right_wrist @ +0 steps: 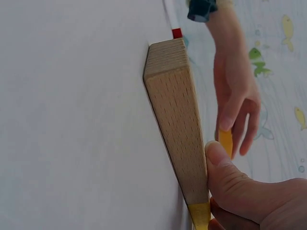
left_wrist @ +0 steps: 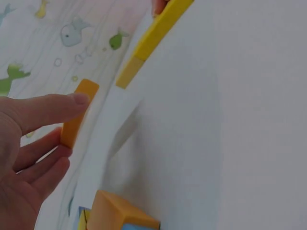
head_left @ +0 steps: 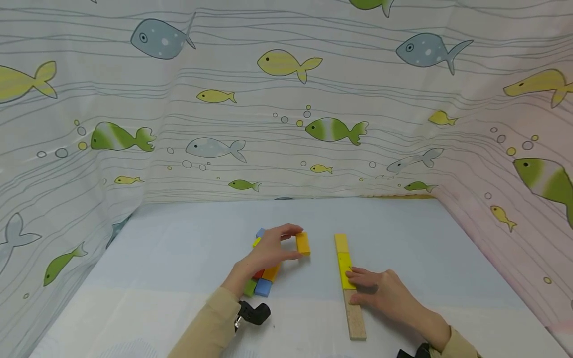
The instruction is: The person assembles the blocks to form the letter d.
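My left hand (head_left: 272, 247) pinches an orange block (head_left: 303, 243) between thumb and fingers. In the left wrist view that orange block (left_wrist: 79, 115) is held up off the table. To the right lies a straight row: a pale yellow block (head_left: 341, 243), a bright yellow block (head_left: 344, 268) and a long plain wooden block (head_left: 355, 320), set end to end. My right hand (head_left: 389, 296) rests beside this row, fingertips at the bright yellow block and thumb against the side of the wooden block (right_wrist: 175, 124).
Under and beside my left hand sits a cluster of coloured blocks, among them a blue block (head_left: 263, 287), a green block (head_left: 250, 287) and an orange block (head_left: 271, 273). A fish-patterned curtain (head_left: 268, 119) stands behind and along both sides of the white table (head_left: 201, 219).
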A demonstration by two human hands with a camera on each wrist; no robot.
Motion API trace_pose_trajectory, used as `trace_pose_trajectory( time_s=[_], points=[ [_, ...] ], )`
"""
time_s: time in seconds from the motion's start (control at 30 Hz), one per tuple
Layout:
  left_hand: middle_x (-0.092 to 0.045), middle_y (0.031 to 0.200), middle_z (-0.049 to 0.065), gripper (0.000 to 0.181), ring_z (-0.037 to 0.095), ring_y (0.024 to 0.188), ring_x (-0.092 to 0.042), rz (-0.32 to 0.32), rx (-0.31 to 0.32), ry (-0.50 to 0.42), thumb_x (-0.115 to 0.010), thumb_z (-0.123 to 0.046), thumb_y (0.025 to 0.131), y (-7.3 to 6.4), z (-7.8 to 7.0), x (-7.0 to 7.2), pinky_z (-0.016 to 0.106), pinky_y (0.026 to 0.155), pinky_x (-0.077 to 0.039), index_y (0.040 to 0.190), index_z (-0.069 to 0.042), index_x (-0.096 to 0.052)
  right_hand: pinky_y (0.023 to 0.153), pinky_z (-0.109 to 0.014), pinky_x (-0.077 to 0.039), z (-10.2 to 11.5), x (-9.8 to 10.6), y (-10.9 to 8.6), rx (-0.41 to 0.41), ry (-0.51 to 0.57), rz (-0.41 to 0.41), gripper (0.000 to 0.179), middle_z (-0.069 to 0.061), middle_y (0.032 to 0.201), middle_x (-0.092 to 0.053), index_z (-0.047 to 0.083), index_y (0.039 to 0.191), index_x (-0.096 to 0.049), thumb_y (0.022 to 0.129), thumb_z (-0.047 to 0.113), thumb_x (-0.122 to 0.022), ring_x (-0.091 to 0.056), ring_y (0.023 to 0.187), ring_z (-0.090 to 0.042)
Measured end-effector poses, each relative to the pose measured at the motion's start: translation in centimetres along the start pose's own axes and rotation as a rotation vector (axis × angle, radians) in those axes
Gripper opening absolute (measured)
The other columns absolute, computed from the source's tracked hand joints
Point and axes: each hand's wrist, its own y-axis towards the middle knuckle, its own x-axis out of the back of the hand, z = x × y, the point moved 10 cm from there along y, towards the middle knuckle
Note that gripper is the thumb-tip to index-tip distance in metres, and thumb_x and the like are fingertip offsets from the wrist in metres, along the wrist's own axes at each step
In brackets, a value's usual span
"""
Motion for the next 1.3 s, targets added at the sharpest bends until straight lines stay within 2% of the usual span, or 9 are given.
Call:
trace_pose_trajectory(
  time_s=[0.27,0.47,0.67,0.87,1.0,1.3],
  points=[
    [-0.060,0.136,0.003,0.055,0.022,0.129,-0.055,0.020,-0.002,0.014,-0.079,-0.011,0.086,3.1,-0.2,-2.2,0.037,0.111,-0.044,0.136,-0.011,-0.058,0.089,-0.042,-0.058,0.0,-0.1,0.0,-0.009,0.003,0.009,0.053,-0.008,0.124,-0.070,0.011,0.118,-0.075,0.080,0.048,-0.077,-0.066,0.115,-0.028],
    [-0.061,0.135,0.004,0.053,0.020,0.127,-0.056,-0.004,-0.011,0.005,-0.078,-0.009,0.086,5.3,0.2,-3.6,0.033,0.109,-0.046,0.135,-0.009,-0.058,0.089,-0.037,-0.058,-0.2,-0.2,-0.1,-0.009,0.002,0.002,0.052,-0.006,0.124,-0.070,0.012,0.117,-0.075,0.079,0.048,-0.078,-0.065,0.116,-0.027],
    [-0.062,0.134,0.006,0.052,0.020,0.124,-0.057,-0.038,-0.003,0.017,-0.079,-0.009,0.086,7.1,0.4,-4.6,0.031,0.108,-0.047,0.134,-0.008,-0.059,0.090,-0.038,-0.058,0.0,-0.2,0.0,0.004,0.001,-0.014,0.052,-0.003,0.123,-0.071,0.012,0.115,-0.076,0.079,0.048,-0.078,-0.065,0.116,-0.026],
    [-0.062,0.135,0.007,0.050,0.021,0.124,-0.058,-0.062,0.023,0.034,-0.077,-0.009,0.088,8.4,0.1,-5.2,0.031,0.107,-0.047,0.134,-0.007,-0.058,0.090,-0.038,-0.058,0.0,-0.2,0.0,-0.009,0.002,0.002,0.053,-0.003,0.123,-0.070,0.011,0.116,-0.075,0.079,0.049,-0.077,-0.065,0.117,-0.026],
    [-0.061,0.136,0.010,0.047,0.025,0.124,-0.059,-0.082,0.041,0.063,-0.075,-0.010,0.090,8.9,-0.1,-5.5,0.035,0.107,-0.047,0.133,-0.007,-0.058,0.090,-0.039,-0.057,-0.1,-0.2,0.0,-0.024,0.002,0.012,0.054,-0.006,0.125,-0.070,0.012,0.118,-0.075,0.079,0.050,-0.077,-0.065,0.117,-0.027],
    [-0.061,0.136,0.010,0.043,0.023,0.116,-0.059,-0.106,0.063,0.141,-0.070,-0.010,0.093,10.3,0.5,-6.6,0.036,0.107,-0.046,0.134,-0.009,-0.058,0.091,-0.041,-0.057,-0.4,-0.4,0.0,-0.036,0.006,0.020,0.053,-0.004,0.126,-0.069,0.013,0.117,-0.075,0.079,0.049,-0.077,-0.064,0.118,-0.025]
  ],
)
